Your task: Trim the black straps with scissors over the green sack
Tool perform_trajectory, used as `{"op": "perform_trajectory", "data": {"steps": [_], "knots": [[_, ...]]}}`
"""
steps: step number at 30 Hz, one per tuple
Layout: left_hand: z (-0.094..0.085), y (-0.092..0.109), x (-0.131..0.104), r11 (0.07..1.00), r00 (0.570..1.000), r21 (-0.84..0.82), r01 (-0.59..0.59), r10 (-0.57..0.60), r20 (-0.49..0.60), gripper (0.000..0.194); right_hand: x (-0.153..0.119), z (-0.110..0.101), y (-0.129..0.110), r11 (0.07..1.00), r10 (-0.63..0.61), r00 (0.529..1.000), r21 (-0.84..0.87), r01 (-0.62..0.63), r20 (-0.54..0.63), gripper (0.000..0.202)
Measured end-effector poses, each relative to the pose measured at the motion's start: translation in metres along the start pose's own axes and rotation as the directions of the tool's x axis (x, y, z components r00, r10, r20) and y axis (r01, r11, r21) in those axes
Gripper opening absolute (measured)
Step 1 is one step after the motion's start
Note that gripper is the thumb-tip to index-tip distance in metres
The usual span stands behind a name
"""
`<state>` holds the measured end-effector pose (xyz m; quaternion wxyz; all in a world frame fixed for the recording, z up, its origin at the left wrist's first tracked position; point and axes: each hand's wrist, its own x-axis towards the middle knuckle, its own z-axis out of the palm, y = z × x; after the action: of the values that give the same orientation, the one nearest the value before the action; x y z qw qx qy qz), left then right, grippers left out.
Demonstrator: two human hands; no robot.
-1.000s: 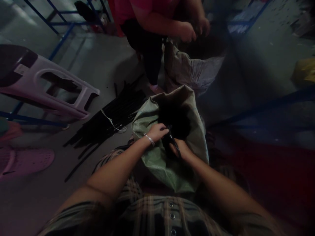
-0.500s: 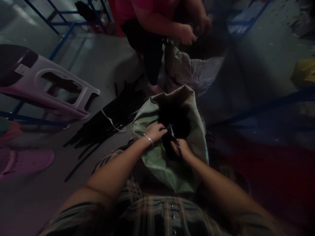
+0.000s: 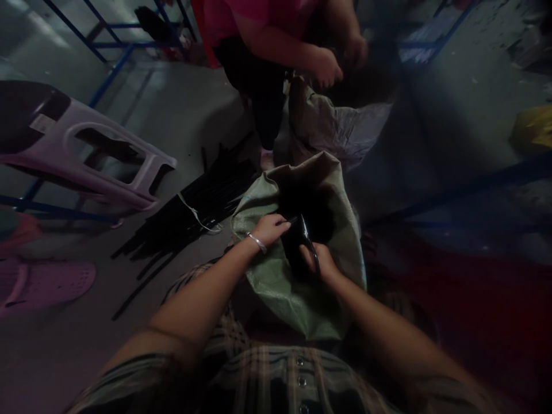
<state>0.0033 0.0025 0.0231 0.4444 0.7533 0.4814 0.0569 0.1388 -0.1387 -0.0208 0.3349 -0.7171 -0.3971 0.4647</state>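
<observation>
A pale green woven sack (image 3: 297,310) stands open between my knees, its inside dark. Over its mouth my left hand (image 3: 272,229), with a silver bracelet at the wrist, pinches a thin black piece. My right hand (image 3: 319,260) is wrapped round the black handles of scissors (image 3: 305,230), whose blades point up and away, close to my left fingertips. What lies deep in the sack is too dark to tell. Left of the sack, a bundle of long black strips (image 3: 185,218) lies on the floor, tied with a pale string.
Ahead, a person in a pink top (image 3: 280,29) works with both hands over another sack (image 3: 336,123). At the left are a plastic stool (image 3: 103,149) and a pink basket (image 3: 56,282). Blue metal frames (image 3: 112,75) and a yellow object (image 3: 535,126) stand farther out.
My left hand has shifted slightly left. The scissors' blades look a little farther apart from my left fingers. The other person's hands have moved slightly.
</observation>
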Motion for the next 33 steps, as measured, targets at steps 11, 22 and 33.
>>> {"op": "perform_trajectory", "data": {"steps": [11, 22, 33], "knots": [[0.007, 0.007, -0.005, 0.995, 0.997, -0.093, 0.046, -0.04, 0.072, 0.024, -0.001, -0.003, -0.001, 0.976, -0.075, 0.979, -0.187, 0.111, 0.187, 0.016], [0.01, 0.007, -0.006, 0.996, 0.992, -0.072, 0.047, -0.038, 0.118, 0.024, -0.002, 0.006, 0.011, 0.997, -0.053, 0.986, -0.042, 0.06, 0.155, 0.023], [0.006, -0.003, -0.002, 0.982, 0.992, 0.142, -0.121, 0.115, 0.05, 0.024, -0.004, 0.006, 0.004, 0.998, 0.033, 0.992, 0.054, -0.04, 0.118, 0.027]]}}
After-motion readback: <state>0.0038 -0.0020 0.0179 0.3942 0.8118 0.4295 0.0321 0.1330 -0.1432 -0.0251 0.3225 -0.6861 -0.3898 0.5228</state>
